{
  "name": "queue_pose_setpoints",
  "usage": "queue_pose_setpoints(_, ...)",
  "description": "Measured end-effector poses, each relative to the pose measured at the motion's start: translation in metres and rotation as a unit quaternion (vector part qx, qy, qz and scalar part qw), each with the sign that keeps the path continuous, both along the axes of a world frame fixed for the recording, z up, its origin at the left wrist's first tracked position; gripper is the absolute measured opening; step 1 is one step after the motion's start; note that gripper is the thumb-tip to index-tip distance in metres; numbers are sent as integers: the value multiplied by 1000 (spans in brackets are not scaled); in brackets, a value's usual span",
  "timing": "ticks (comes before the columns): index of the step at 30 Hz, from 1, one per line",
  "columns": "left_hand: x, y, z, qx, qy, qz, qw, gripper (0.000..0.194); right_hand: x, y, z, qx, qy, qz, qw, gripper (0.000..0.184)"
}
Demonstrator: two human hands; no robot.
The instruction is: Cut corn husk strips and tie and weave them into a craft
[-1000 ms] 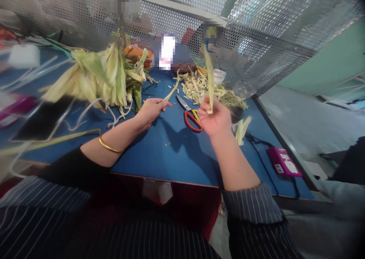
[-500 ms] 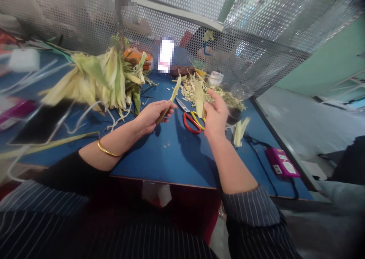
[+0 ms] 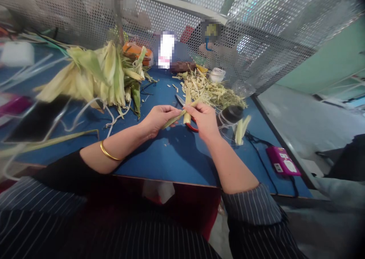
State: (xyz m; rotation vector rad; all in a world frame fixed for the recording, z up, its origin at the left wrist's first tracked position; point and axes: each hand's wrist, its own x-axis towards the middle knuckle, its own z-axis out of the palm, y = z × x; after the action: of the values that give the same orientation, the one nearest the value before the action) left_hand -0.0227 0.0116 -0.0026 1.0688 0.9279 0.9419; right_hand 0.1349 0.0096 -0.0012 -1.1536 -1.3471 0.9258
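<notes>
My left hand [image 3: 159, 119] is closed on a narrow corn husk strip [image 3: 174, 119], which slants up to the right. My right hand [image 3: 207, 120] pinches a wider, pale corn husk piece [image 3: 187, 118] that stands roughly upright, crossing the strip. The fingertips of both hands nearly meet where the two husks cross. Below them on the blue table [image 3: 171, 158] lie scissors [image 3: 192, 127], their red handle and blade tip showing and the rest hidden by the right hand and husk. Just right of that hand is a black spool-like object [image 3: 232, 115] with white thread.
A bundle of corn husks [image 3: 94, 74] lies at the left, near a dark phone-like slab [image 3: 37, 122]. Husk scraps [image 3: 212, 88] are heaped at the back. A lit phone [image 3: 167, 50] stands before the mesh screen [image 3: 176, 19]. At right are a loose husk [image 3: 242, 130] and purple box [image 3: 283, 161] with cables.
My right hand has moved left with its husk, bringing it against the strip in my left hand. The black spool has come into fuller view, while the scissors are more covered.
</notes>
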Motion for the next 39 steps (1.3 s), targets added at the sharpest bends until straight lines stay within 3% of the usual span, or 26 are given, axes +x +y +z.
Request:
queue_pose_setpoints(6, -3, 1, 2, 22, 14, -17, 1000, 28, 5, 2, -1, 17, -39, -22, 999, 24)
queue_pose_setpoints(11, -5, 0, 2, 55, 27, -12, 998, 20, 8, 4, -1, 31, -30, -45, 998, 21)
queue_pose_setpoints(18, -4, 4, -3, -3, -12, 31, 999, 21, 6, 2, -2, 15, -24, 21, 999, 16)
queue_pose_setpoints(26, -5, 5, -5, 27, 1, 30, 999, 24, 7, 3, -5, -4, -8, 31, 999, 19)
queue_pose_setpoints(32, -4, 2, 0, 65, 22, 34, 997, 28, 6, 2, -1, 6, -3, 14, 1000, 21)
queue_pose_setpoints(39, -3, 0, 1, 176, 78, 28, 981, 24, 6, 2, -2, 21, -33, 1, 999, 24)
